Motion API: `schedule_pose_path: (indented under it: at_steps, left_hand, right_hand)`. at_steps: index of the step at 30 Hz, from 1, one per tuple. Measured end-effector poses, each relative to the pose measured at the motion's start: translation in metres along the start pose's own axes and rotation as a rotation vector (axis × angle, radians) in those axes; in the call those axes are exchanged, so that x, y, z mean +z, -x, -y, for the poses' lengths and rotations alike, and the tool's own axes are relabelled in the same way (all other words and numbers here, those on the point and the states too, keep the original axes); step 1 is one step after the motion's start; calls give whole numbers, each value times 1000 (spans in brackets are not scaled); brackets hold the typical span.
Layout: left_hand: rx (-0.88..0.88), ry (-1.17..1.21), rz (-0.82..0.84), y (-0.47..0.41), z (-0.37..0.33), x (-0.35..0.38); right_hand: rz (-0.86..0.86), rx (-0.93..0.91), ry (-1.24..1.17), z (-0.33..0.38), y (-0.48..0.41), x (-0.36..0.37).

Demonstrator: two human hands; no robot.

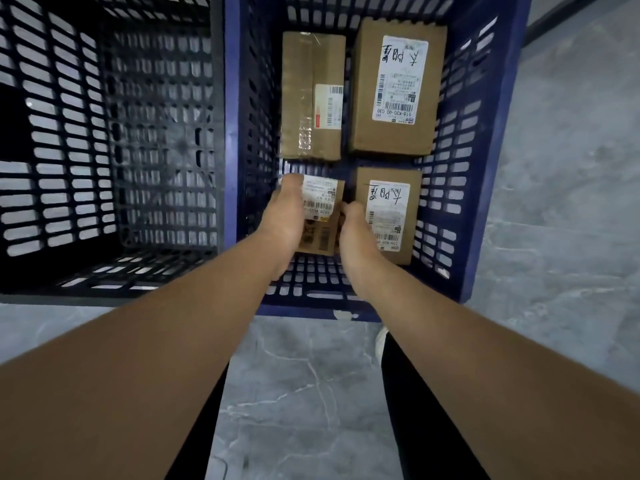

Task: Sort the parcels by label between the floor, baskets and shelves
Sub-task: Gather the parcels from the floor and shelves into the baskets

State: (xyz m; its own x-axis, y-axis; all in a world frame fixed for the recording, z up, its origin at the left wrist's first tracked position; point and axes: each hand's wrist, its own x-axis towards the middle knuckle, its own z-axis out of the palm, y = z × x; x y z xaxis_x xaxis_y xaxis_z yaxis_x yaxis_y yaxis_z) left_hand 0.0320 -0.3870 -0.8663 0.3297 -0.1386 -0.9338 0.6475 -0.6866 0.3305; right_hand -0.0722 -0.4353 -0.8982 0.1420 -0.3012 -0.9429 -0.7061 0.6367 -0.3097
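Your left hand and right hand, fingers closed round small brown cardboard parcel, near-left in blue slatted plastic basket. Three labelled parcels alongside; black basket left looks empty. Sorting partway.

blue slotted plastic basket: matt | brown cardboard parcels: matt, white paper labels | grey marbled floor: smooth, perhaps stone

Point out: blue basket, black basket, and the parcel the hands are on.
blue basket [491,174]: head view, right slotted wall.
black basket [69,140]: head view, left slotted wall.
small parcel [320,199]: head view, its white label, between left hand [285,216] and right hand [356,230].
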Motion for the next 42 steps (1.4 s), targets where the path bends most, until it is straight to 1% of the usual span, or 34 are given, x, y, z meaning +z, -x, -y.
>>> schedule_pose_path:
  at_steps: [2, 5, 7, 13, 18, 22, 29, 31, 39, 42]
  left_hand:
    - [-12, 50, -13, -17, 2, 4]
    - [-87, 170, -44, -38, 7, 6]
    - [-114, 204, -54, -50, 13, 8]
    - [-111, 239, -87, -64, 25, 11]
    - [-76, 205, -79, -49, 21, 7]
    - [-23, 94, 4, -16, 3, 5]
    - [65, 12, 114, 61, -59, -16]
    - [106, -39, 104, 89, -78, -25]
    - [197, -78, 150, 196, -153, -67]
    - [274, -138, 151, 249, -183, -88]
  right_hand:
    - [-5, 26, -2, -1, -17, 2]
    - [6, 59, 24, -5, -38, 7]
    - [19, 80, 52, -7, -47, 8]
    - [33, 74, 87, -14, -58, 11]
    - [15, 46, 74, -8, -38, 12]
    - [12, -14, 23, 10, -6, 9]
    - [-21, -65, -129, 70, 67, 13]
    - [-20, -109, -150, 88, 92, 13]
    - [-50, -218, -215, 161, 204, 18]
    - [-18, -272, -217, 189, 257, 21]
